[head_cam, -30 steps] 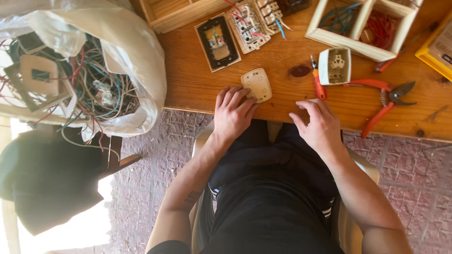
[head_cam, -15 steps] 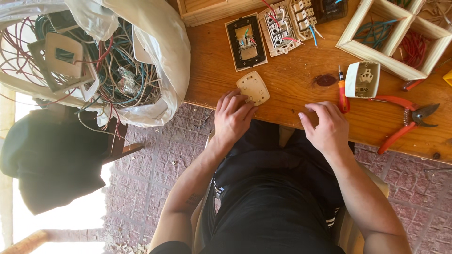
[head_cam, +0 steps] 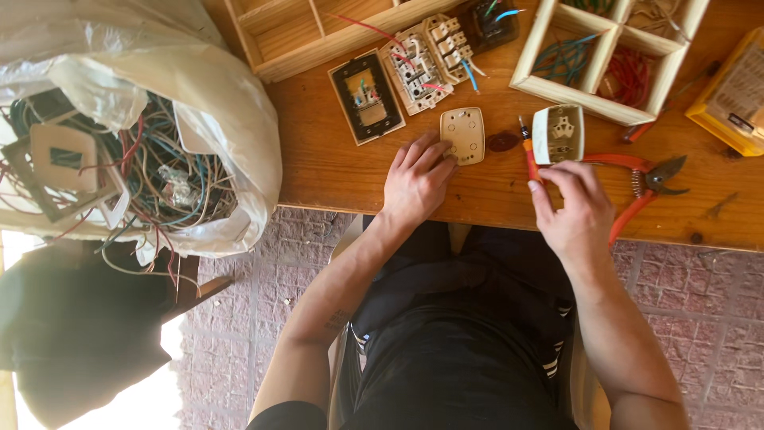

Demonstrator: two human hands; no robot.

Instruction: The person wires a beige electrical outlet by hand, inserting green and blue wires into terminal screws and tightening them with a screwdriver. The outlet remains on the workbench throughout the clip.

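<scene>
- Two bare hands rest at the near edge of the wooden table (head_cam: pixel 334 171), with a bare strip of board between them.
- Left hand (head_cam: pixel 415 181): fingers loosely spread, tips touching the lower edge of the beige oval cover plate (head_cam: pixel 462 135), which lies flat near the table's middle.
- Right hand (head_cam: pixel 574 213): fingers curled together, tips at the red-handled screwdriver (head_cam: pixel 529 155) and just below the white socket module (head_cam: pixel 559 134); whether it pinches the handle cannot be told.
- One small dark disc (head_cam: pixel 502 142) lies between plate and screwdriver.
- One pair of orange-handled cutters (head_cam: pixel 643 185) lies just right of the right hand, jaws pointing right.
- Three dismantled switch units (head_cam: pixel 415 70) with loose coloured wires sit beyond the plate.
- One pale wooden divided tray (head_cam: pixel 557 84) holds wire coils.
- One white plastic bag (head_cam: pixel 231 111) of tangled wire overhangs the table's left edge.
</scene>
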